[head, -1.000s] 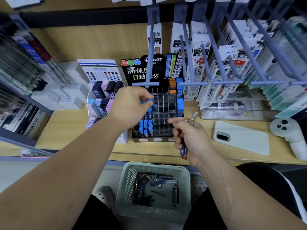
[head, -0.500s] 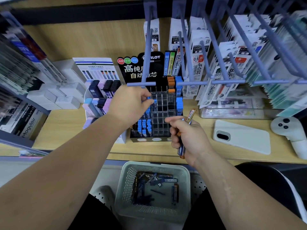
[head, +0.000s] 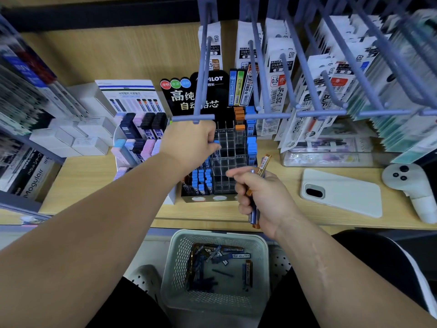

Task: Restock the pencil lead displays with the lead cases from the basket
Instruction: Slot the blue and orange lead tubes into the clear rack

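The black tiered lead display point(head: 227, 162) stands on the wooden shelf with clear slots, some filled with blue and orange cases. My left hand point(head: 191, 145) reaches over its left side and pinches a blue lead case point(head: 215, 144) at a slot. In front of the display, my right hand point(head: 261, 195) grips a small bundle of lead cases point(head: 263, 165), orange and blue, sticking out above and below the fist. Below the shelf, a pale green mesh basket point(head: 179, 256) holds several loose lead cases point(head: 220, 254).
Blue peg hooks point(head: 267, 113) with refill packs hang just above the display. A second rack of pastel lead cases point(head: 137, 143) stands to the left, white boxes point(head: 71, 138) beyond it. A white phone point(head: 343, 192) and a white controller point(head: 411, 190) lie at right.
The view has drifted slightly downward. My left hand stays at the display's left slots with the blue case; my right hand holds its bundle in nearly the same place.
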